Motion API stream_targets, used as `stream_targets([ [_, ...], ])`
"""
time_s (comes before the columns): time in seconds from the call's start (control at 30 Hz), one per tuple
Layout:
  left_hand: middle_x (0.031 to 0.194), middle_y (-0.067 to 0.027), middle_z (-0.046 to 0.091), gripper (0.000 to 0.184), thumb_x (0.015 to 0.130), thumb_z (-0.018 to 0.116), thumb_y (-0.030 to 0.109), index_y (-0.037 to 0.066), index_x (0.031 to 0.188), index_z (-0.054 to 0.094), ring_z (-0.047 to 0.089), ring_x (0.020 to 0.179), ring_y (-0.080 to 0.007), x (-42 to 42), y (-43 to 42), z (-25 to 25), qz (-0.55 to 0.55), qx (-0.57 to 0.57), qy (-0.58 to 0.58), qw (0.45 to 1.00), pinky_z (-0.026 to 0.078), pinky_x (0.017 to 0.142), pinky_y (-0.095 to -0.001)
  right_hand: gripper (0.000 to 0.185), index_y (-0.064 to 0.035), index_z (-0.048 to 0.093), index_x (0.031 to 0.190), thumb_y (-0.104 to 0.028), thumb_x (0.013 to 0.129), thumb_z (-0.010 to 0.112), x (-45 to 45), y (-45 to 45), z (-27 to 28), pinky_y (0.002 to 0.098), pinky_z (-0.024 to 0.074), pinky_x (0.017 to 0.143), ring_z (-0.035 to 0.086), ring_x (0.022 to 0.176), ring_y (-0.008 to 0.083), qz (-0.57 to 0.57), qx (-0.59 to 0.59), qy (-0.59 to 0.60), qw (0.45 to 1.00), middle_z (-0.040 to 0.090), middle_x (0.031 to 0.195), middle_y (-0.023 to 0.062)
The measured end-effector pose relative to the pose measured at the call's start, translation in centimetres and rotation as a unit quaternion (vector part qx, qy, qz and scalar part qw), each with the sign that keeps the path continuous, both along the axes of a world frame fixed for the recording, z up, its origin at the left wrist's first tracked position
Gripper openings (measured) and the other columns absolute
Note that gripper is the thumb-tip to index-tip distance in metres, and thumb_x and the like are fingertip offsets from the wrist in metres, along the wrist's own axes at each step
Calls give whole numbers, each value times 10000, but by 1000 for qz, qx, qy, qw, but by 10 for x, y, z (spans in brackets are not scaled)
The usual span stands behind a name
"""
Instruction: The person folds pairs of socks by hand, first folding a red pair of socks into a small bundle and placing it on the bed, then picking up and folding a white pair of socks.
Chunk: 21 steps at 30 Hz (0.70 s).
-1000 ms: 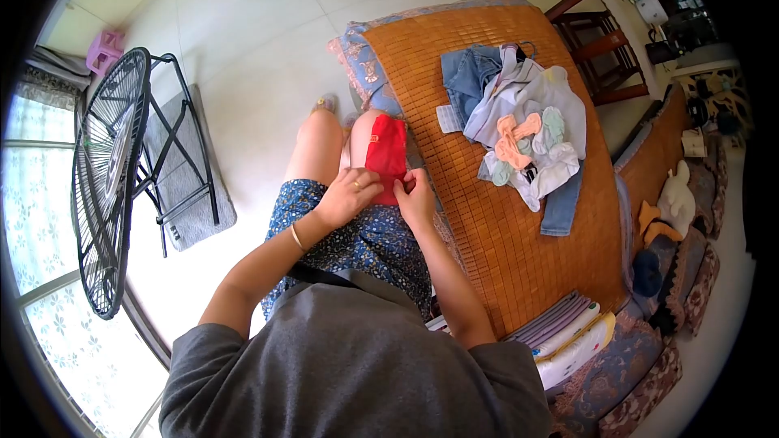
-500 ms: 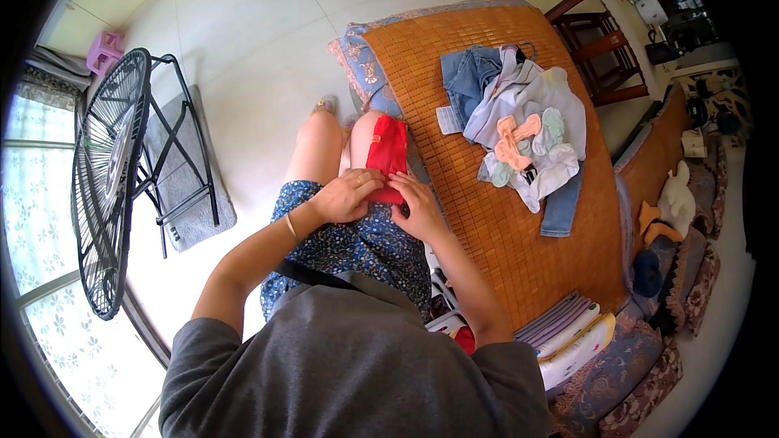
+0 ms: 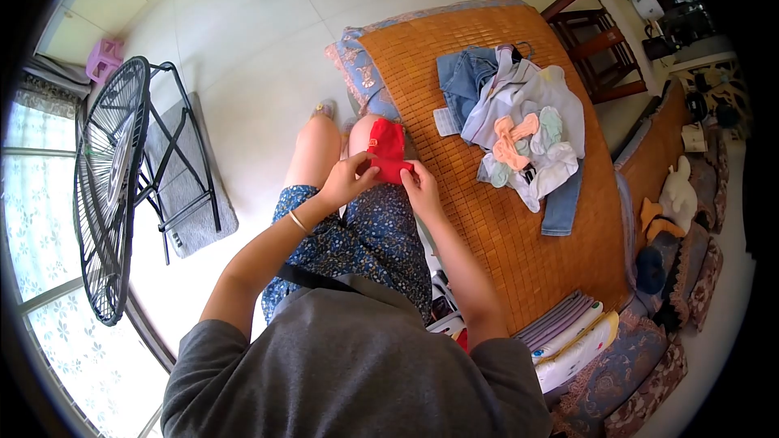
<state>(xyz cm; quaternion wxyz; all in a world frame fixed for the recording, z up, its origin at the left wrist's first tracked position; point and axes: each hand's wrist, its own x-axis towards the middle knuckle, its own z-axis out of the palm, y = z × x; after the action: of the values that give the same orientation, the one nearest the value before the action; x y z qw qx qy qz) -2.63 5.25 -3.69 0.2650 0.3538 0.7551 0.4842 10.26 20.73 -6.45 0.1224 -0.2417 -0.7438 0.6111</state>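
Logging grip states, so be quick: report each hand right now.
Left hand: closed on the near left part of the red cloth.
Right hand: closed, pinching the cloth's near right corner.

Both arms reach forward, hands (image 3: 381, 182) close together, elbows bent, fingers pinched.
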Motion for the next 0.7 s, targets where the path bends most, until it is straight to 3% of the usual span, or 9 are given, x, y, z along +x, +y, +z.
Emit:
stream_targets([
  [0.17, 776, -174, 656, 291, 860, 615, 246, -22, 974, 623, 653, 691, -220, -3, 12, -36, 104, -7, -97, 990, 506, 643, -318, 234, 11, 584, 955, -214, 893, 578, -19, -7, 2, 292, 479, 633, 619, 700, 178, -85, 7, -4, 996, 635, 774, 124],
  [0.27, 767, -164, 663, 304, 868, 605, 264, -29, 947, 632, 650, 673, -206, -1, 20, -46, 156, 16, -100, 982, 502, 630, -306, 223, 14, 579, 886, -209, 893, 588, -27, -13, 1, 252, 457, 648, 569, 712, 98, -150, 40, -55, 986, 620, 776, 51],
  [0.37, 748, -152, 665, 286, 860, 612, 258, -21, 916, 632, 643, 643, -201, -2, 23, -45, 184, 7, -112, 976, 497, 615, -309, 236, 8, 588, 865, -226, 871, 611, -32, -17, 3, 293, 472, 632, 592, 664, 145, -182, 95, -92, 974, 628, 742, 70],
  [0.43, 724, -136, 665, 260, 847, 621, 246, -13, 867, 629, 637, 625, -194, -3, 25, -35, 192, -51, -105, 974, 491, 600, -311, 231, -18, 578, 888, -239, 839, 624, -34, -19, 1, 366, 482, 632, 627, 673, 270, -194, 92, -102, 971, 638, 738, 122],
  [0.7, 662, -133, 637, 248, 802, 658, 236, -8, 824, 616, 619, 586, -199, -1, 27, -39, 227, -70, -61, 969, 481, 573, -319, 288, -62, 499, 945, -275, 812, 640, -35, -18, 8, 412, 471, 634, 625, 691, 316, -175, 135, -179, 959, 638, 747, 134],
])
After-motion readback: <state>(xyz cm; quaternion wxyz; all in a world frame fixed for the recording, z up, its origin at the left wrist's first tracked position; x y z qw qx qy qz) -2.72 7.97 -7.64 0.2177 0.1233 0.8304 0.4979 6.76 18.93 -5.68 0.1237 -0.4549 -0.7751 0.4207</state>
